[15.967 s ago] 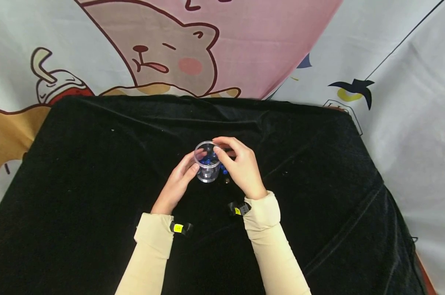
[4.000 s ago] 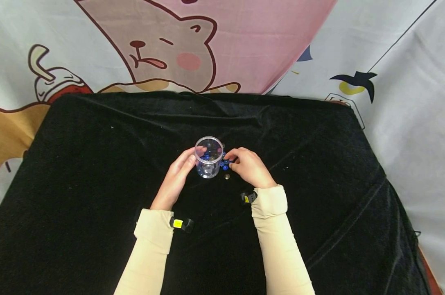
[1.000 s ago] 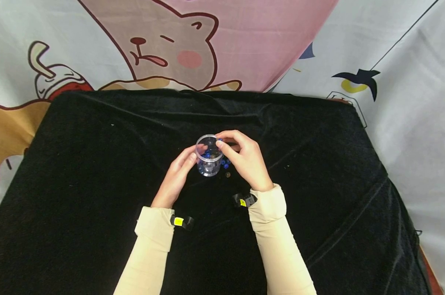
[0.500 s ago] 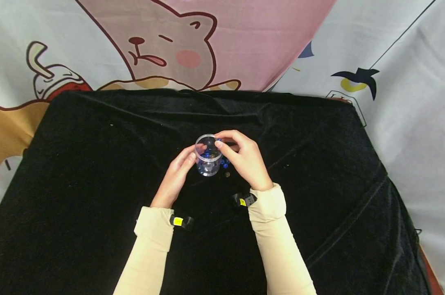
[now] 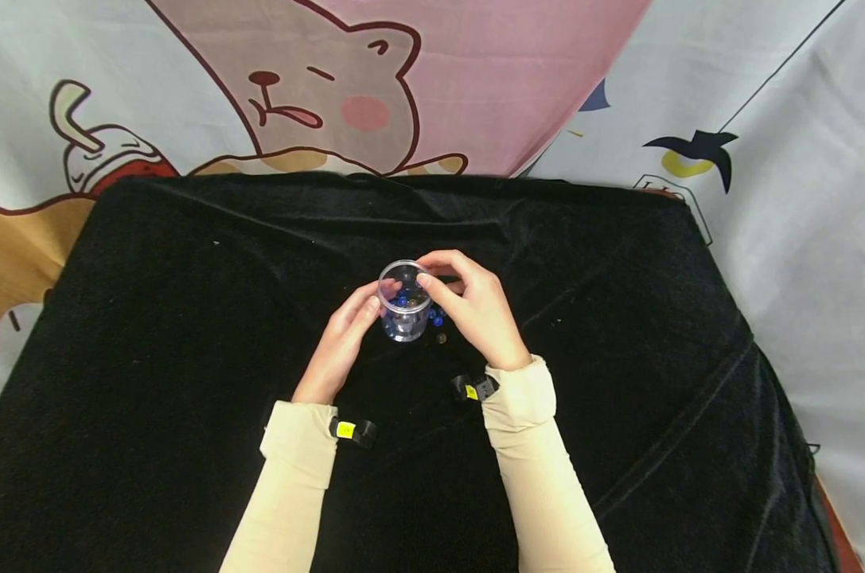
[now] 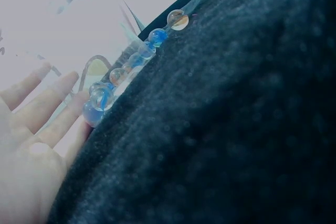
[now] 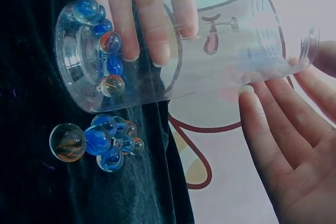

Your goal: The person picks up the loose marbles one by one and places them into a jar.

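Note:
A clear plastic cup (image 5: pixel 405 326) stands upright on the black cloth, with several glass marbles (image 7: pixel 86 10) in its bottom. My left hand (image 5: pixel 335 346) holds the cup from the left, thumb in front and fingers behind; in the left wrist view its long fingers lie along the wall. At the right of the rim is my right hand (image 5: pixel 478 310), thumb and fingertips over the mouth with nothing pinched between them. A blurred blue marble (image 7: pixel 257 56) shows inside the cup just below the rim. Beside the cup's base lie several loose marbles (image 7: pixel 98 140), mostly blue.
Black velvet cloth (image 5: pixel 188 358) with shallow folds covers the table. One amber-streaked marble (image 5: pixel 442 338) sits slightly apart, nearer the person. Behind the table hangs a printed curtain (image 5: pixel 518 79) with a cartoon bear.
The right hand brought a blue marble from the pile up to the rim and has just let it go into the cup. The left hand stays on the cup.

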Action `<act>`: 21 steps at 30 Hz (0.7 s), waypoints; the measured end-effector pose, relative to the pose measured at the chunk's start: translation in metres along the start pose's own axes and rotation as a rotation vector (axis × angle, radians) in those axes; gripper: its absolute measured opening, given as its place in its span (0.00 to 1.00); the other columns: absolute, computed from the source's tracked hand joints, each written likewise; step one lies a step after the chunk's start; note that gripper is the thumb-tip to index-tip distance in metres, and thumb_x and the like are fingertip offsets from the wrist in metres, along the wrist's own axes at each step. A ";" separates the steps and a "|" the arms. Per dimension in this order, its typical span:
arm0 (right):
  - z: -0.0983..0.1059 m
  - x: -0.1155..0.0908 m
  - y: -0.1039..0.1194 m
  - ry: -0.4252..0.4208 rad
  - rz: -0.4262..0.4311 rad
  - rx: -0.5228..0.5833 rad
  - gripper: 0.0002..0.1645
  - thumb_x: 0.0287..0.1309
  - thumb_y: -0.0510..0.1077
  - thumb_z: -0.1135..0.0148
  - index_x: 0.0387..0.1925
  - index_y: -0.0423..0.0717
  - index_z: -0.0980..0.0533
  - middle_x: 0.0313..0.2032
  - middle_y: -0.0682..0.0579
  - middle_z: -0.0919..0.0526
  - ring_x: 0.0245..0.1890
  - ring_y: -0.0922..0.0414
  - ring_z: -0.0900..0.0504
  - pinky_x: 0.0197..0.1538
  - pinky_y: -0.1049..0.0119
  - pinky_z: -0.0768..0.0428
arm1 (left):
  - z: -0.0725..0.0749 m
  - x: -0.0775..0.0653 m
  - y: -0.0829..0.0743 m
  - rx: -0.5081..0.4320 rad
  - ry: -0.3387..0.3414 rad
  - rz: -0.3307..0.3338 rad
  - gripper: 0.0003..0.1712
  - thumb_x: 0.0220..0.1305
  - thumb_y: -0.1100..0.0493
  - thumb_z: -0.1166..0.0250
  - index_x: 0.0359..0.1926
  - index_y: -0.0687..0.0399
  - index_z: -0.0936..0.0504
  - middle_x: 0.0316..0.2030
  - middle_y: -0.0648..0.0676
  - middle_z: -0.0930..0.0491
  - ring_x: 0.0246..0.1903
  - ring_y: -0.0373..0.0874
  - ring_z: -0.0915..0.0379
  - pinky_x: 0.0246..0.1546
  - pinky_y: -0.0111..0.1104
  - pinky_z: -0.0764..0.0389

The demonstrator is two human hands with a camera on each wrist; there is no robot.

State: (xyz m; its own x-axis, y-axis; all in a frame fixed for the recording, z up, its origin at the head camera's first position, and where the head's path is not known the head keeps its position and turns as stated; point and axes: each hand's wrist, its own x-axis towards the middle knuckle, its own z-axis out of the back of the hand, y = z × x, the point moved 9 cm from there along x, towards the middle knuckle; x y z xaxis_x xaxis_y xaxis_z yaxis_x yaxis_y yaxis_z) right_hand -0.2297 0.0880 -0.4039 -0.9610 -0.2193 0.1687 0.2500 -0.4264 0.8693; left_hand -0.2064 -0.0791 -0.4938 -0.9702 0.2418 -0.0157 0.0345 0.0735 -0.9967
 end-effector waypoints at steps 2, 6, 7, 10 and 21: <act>0.000 0.000 0.000 -0.001 -0.002 -0.003 0.17 0.69 0.46 0.34 0.55 0.46 0.19 0.53 0.49 0.13 0.54 0.55 0.14 0.58 0.56 0.14 | 0.000 0.000 0.000 -0.003 0.000 -0.003 0.26 0.81 0.46 0.50 0.70 0.52 0.29 0.70 0.53 0.26 0.73 0.45 0.35 0.79 0.50 0.42; 0.000 0.000 0.000 0.003 -0.004 -0.003 0.16 0.69 0.46 0.34 0.55 0.46 0.19 0.52 0.49 0.13 0.53 0.55 0.14 0.58 0.57 0.14 | 0.000 0.000 0.000 -0.005 0.003 -0.004 0.26 0.81 0.47 0.51 0.70 0.52 0.29 0.70 0.53 0.26 0.73 0.46 0.35 0.79 0.49 0.42; 0.000 0.000 0.001 0.004 -0.004 -0.003 0.16 0.69 0.46 0.34 0.55 0.46 0.19 0.52 0.49 0.13 0.53 0.55 0.14 0.58 0.57 0.14 | 0.000 0.000 0.000 -0.004 0.002 -0.005 0.26 0.81 0.47 0.51 0.70 0.52 0.29 0.70 0.53 0.26 0.73 0.46 0.35 0.79 0.49 0.42; 0.000 0.000 0.001 0.007 -0.002 -0.002 0.16 0.69 0.46 0.35 0.55 0.46 0.19 0.53 0.49 0.14 0.54 0.55 0.15 0.58 0.57 0.14 | 0.000 0.000 0.000 -0.003 0.000 -0.007 0.26 0.81 0.47 0.51 0.70 0.53 0.29 0.70 0.54 0.26 0.73 0.46 0.35 0.79 0.49 0.41; 0.000 0.001 0.000 0.014 -0.001 0.006 0.16 0.70 0.46 0.36 0.55 0.45 0.19 0.53 0.47 0.14 0.55 0.50 0.15 0.59 0.52 0.15 | 0.000 0.001 0.001 0.008 0.002 0.001 0.27 0.81 0.46 0.52 0.71 0.52 0.30 0.70 0.54 0.27 0.73 0.47 0.36 0.79 0.50 0.42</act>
State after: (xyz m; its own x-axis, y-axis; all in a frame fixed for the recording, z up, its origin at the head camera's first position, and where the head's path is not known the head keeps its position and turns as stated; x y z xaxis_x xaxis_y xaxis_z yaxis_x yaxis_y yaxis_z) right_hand -0.2304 0.0878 -0.4040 -0.9594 -0.2310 0.1616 0.2484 -0.4218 0.8720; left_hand -0.2074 -0.0786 -0.4947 -0.9697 0.2438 -0.0168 0.0338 0.0658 -0.9973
